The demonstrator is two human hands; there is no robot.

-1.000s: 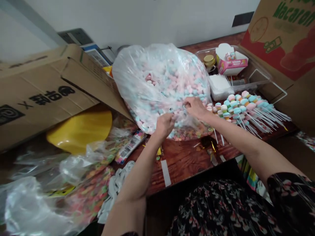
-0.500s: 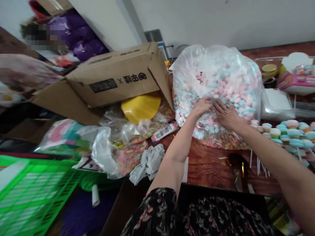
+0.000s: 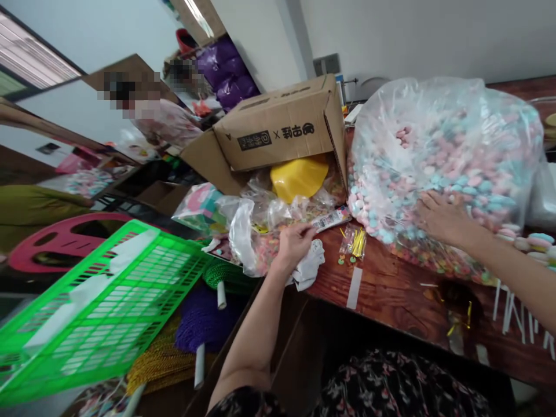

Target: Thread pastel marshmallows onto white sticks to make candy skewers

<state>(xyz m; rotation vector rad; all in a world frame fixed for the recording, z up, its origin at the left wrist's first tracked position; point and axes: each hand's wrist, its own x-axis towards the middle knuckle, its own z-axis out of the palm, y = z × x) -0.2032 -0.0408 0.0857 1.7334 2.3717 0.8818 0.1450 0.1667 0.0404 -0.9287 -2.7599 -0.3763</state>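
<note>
A big transparent plastic bag [image 3: 443, 156] of small pink and pale blue candies lies on the wooden table [image 3: 382, 307], and my right hand [image 3: 443, 218] rests flat on its lower side with the fingers apart. My left hand [image 3: 295, 244] is off the bag, above a crumpled white cloth [image 3: 311, 267]. Its fingertips are next to a printed strip packet [image 3: 332, 219]. Whether they touch it, I cannot tell. A small packet of gold twist ties [image 3: 354, 243] lies just right of that hand.
A cardboard box [image 3: 278, 130] lies on its side behind a yellow plastic piece [image 3: 299, 176] and crumpled plastic bags [image 3: 256, 223]. A green plastic crate [image 3: 108, 301] sits low at left. Candy skewers [image 3: 538, 246] lie at right. A person [image 3: 165, 121] stands far back.
The view has swung left, bringing in more of the room. My left hand has left the bag and moved down-left to the cloth and packet. My right hand stays on the bag.
</note>
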